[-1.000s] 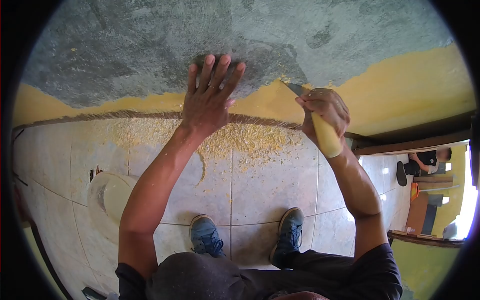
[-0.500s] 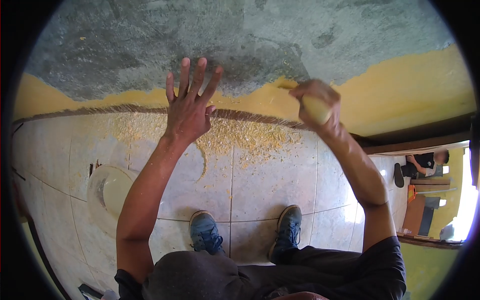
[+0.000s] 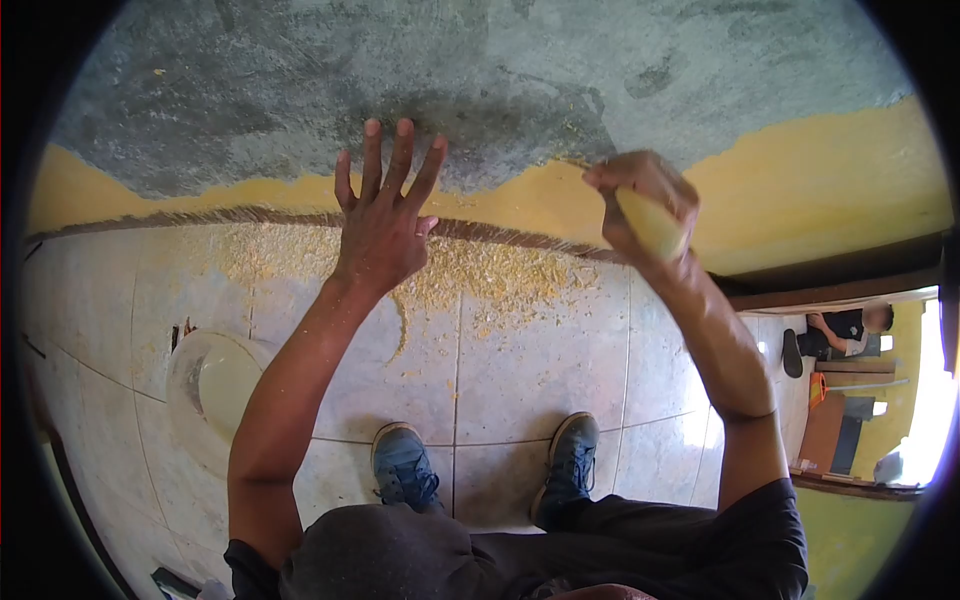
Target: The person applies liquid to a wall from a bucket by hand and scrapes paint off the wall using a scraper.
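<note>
My left hand (image 3: pixel 383 235) is spread against the lower wall, its fingertips on bare grey plaster and its palm over the yellow paint (image 3: pixel 545 200). My right hand (image 3: pixel 648 205) is closed around a scraper (image 3: pixel 652 222); its pale yellow handle shows, while the blade is mostly hidden and blurred. The tool's front end meets the ragged border between the paint and the grey wall (image 3: pixel 480 80). Below both hands, yellow paint flakes (image 3: pixel 500 285) lie scattered on the tiled floor along the brown skirting (image 3: pixel 500 234).
A whitish round tub (image 3: pixel 185 375) stands on the floor at left, partly behind my left forearm. My blue shoes (image 3: pixel 405 465) are on the tiles. Through a doorway at right, a person (image 3: pixel 845 330) in dark clothes sits on the floor near an orange object (image 3: pixel 818 388).
My right hand has shifted slightly to the right and up along the paint border, and the scraper handle is turned differently. My left hand stays on the wall.
</note>
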Demonstrator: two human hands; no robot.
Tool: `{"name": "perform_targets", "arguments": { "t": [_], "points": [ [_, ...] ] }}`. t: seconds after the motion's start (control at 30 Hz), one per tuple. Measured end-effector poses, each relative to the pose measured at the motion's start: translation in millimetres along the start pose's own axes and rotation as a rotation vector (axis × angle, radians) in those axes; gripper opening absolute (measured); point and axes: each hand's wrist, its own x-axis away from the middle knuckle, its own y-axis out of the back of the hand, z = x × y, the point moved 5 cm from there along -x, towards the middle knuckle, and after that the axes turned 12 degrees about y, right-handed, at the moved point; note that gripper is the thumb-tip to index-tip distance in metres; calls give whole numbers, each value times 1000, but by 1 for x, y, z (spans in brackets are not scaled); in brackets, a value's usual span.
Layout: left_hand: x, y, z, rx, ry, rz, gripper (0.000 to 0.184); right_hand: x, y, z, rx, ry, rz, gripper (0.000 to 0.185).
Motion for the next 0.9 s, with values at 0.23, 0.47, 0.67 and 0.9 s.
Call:
{"name": "perform_targets", "arguments": {
  "t": [0.23, 0.47, 0.67, 0.9],
  "points": [
    [4, 0, -1, -89, 2, 26, 79, 3, -13, -1, -57, -27, 60, 22],
    [7, -2, 1, -67, -6, 34, 80, 10, -13, 5, 18, 96, 75, 12],
    [8, -1, 1, -15, 11, 51, 85, 32, -27, -1, -27, 4, 139, 17],
    [12, -7, 0, 10, -11, 61, 87, 17, -10, 9, 43, 159, 51, 11]
  ]
}}
